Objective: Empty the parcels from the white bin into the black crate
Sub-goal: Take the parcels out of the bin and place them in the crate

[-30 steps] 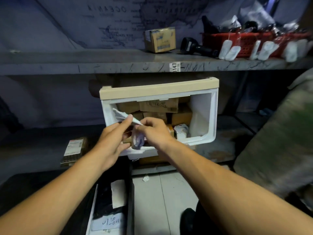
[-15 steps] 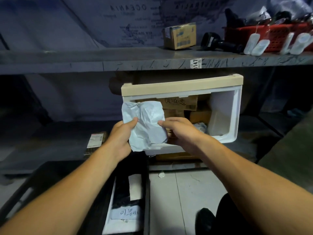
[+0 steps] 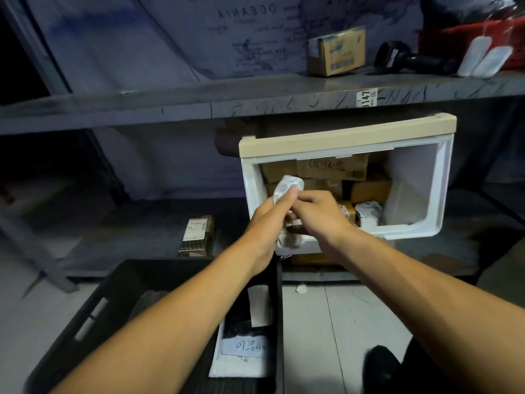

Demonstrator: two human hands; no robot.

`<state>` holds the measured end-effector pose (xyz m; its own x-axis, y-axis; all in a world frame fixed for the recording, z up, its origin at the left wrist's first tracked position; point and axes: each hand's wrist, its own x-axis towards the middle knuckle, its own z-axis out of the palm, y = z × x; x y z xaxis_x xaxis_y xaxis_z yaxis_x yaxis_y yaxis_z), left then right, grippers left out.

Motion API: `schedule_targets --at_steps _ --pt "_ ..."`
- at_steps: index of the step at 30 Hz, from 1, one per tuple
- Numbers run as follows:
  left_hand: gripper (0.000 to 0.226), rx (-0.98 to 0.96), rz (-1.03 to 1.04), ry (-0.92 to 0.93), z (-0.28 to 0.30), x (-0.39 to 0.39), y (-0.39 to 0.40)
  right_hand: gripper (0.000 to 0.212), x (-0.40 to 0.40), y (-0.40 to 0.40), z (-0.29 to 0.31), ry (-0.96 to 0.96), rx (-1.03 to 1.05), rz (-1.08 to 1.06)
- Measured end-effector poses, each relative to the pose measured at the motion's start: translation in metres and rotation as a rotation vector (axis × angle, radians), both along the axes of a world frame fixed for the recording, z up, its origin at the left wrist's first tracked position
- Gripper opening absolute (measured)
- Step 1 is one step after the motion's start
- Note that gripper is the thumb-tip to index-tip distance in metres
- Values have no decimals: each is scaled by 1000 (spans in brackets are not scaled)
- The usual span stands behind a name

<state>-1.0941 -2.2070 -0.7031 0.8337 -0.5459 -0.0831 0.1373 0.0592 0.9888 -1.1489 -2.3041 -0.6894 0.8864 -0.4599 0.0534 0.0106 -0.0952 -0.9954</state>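
Observation:
The white bin [image 3: 443,177] with a beige top rim lies on its side on the lower shelf, its opening facing me. Brown cardboard parcels [image 3: 331,167] and a small white wrapped parcel [image 3: 368,213] lie inside. In front of the bin's left edge my left hand [image 3: 267,223] and right hand [image 3: 318,216] both grip a crumpled pale-blue bag parcel [image 3: 287,184], which sticks out above and below my fingers. The black crate [image 3: 119,302] stands on the floor below my left arm, with white and dark flat parcels [image 3: 244,345] in its right side.
A grey metal shelf [image 3: 170,103] runs above the bin, carrying a small cardboard box [image 3: 336,51], a black scanner [image 3: 403,58] and a red basket [image 3: 483,35]. A labelled brown packet [image 3: 197,234] lies on the lower shelf. My shoe [image 3: 380,368] is on the pale floor.
The pale-blue bag, held spread open between my hands half a second ago, is now bunched up narrow between them. My hands have closed together.

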Motion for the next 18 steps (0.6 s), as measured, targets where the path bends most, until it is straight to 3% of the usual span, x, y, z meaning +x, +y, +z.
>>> schedule_targets --at_steps 6,10,11,15,18 --pt "18 -146 202 130 3 6 10 26 1 1 7 -6 185 23" --pt "16 -172 299 183 2 13 19 21 4 -5 3 69 123 -126" --pt "16 -184 302 194 2 14 23 26 5 -7 0 110 109 -117" --pt "20 -143 311 149 -3 20 47 10 11 2 -4 171 106 17" --pt "22 11 320 32 -12 31 72 20 19 16 -11 167 50 27"
